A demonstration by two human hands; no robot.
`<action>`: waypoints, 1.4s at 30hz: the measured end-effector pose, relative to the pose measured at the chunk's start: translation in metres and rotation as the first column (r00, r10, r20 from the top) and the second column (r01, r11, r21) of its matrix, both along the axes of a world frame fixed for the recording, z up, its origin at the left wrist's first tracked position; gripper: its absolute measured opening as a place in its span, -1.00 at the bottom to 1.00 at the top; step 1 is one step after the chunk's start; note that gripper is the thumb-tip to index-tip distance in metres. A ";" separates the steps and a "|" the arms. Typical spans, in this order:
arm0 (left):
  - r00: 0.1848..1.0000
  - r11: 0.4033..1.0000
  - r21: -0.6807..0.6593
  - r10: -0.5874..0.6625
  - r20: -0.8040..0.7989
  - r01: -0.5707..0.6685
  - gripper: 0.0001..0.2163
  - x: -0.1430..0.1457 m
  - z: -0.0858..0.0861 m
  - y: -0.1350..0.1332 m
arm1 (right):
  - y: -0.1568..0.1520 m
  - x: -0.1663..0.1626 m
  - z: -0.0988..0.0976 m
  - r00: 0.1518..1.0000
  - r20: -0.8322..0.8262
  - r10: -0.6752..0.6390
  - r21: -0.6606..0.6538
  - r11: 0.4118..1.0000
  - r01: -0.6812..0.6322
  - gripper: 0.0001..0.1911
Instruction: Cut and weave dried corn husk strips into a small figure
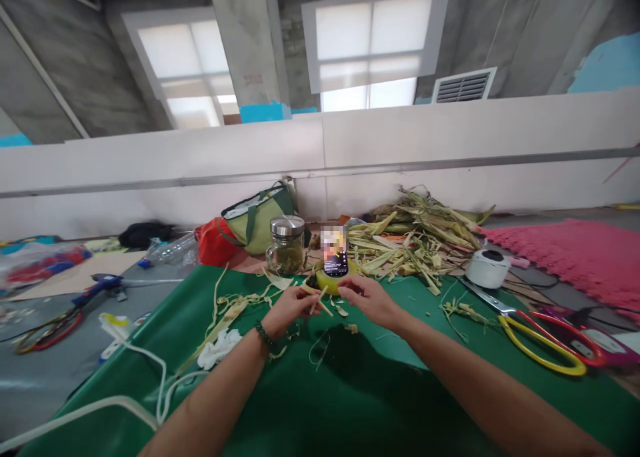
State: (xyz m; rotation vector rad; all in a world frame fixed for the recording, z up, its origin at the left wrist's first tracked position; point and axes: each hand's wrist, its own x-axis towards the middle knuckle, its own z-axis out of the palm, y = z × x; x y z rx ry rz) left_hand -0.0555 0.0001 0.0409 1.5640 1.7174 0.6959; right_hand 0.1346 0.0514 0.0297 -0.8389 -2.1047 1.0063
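Note:
My left hand [294,308], with a dark bead bracelet at its wrist, is closed on a pale corn husk strip [323,306] whose end sticks out to the right. Across a small gap, my right hand [370,299] has its thumb and fingertips drawn together; anything between them is too small to make out. Just beyond both hands, a lit phone [334,251] leans upright against a yellow roll [320,278]. Small husk scraps [341,310] and a loop of thin thread [319,351] lie on the green sheet [320,410].
Behind the right hand spreads a heap of dried husks [425,233]. Large scissors [545,337] and a white spool [487,268] lie to the right. A lidded glass jar [287,245] and green bag [257,220] stand at the back. White cord [163,377] crosses the left.

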 end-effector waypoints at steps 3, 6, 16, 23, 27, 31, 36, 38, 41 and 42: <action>0.946 0.998 -0.006 -0.054 0.320 0.060 -0.64 0.010 0.008 -0.012 | -0.006 -0.008 -0.003 0.988 -0.143 0.057 -0.218 0.972 -0.087 -0.68; 0.864 0.996 -0.025 -0.063 0.499 0.087 -0.63 0.022 0.012 -0.016 | -0.011 -0.011 -0.001 0.991 -0.131 0.030 -0.086 0.995 -0.042 -0.72; 0.878 0.966 0.091 -0.257 0.404 0.241 -0.65 0.030 -0.005 -0.008 | -0.006 0.003 -0.003 0.956 0.291 -0.036 0.323 0.944 -0.062 -0.65; 0.874 0.950 0.094 -0.310 0.374 0.296 -0.66 0.024 -0.018 -0.009 | -0.005 0.005 -0.025 0.966 0.259 0.005 0.370 0.923 -0.104 -0.61; 0.794 0.960 -0.089 -0.165 0.585 0.266 -0.59 0.018 -0.022 -0.009 | -0.005 0.000 -0.025 0.981 0.193 0.036 0.292 0.952 -0.092 -0.57; 0.722 0.931 -0.277 0.021 0.692 0.238 -0.49 0.017 -0.018 -0.009 | -0.003 -0.002 -0.022 0.987 0.159 0.019 0.261 0.964 -0.061 -0.54; 0.770 0.922 -0.287 -0.017 0.638 0.259 -0.50 0.021 -0.013 -0.010 | -0.004 -0.002 -0.025 0.989 0.148 0.017 0.246 0.968 -0.054 -0.58; 0.802 0.923 -0.253 -0.089 0.591 0.289 -0.55 0.023 -0.014 -0.012 | -0.007 -0.002 -0.027 0.987 0.156 0.029 0.258 0.964 -0.069 -0.60; 0.828 0.928 -0.197 -0.167 0.535 0.315 -0.60 0.023 -0.017 -0.014 | -0.011 -0.003 -0.029 0.984 0.175 0.028 0.293 0.953 -0.080 -0.58; 0.838 0.929 -0.183 -0.188 0.513 0.321 -0.61 0.023 -0.017 -0.015 | -0.012 -0.003 -0.029 0.984 0.176 0.030 0.290 0.954 -0.081 -0.57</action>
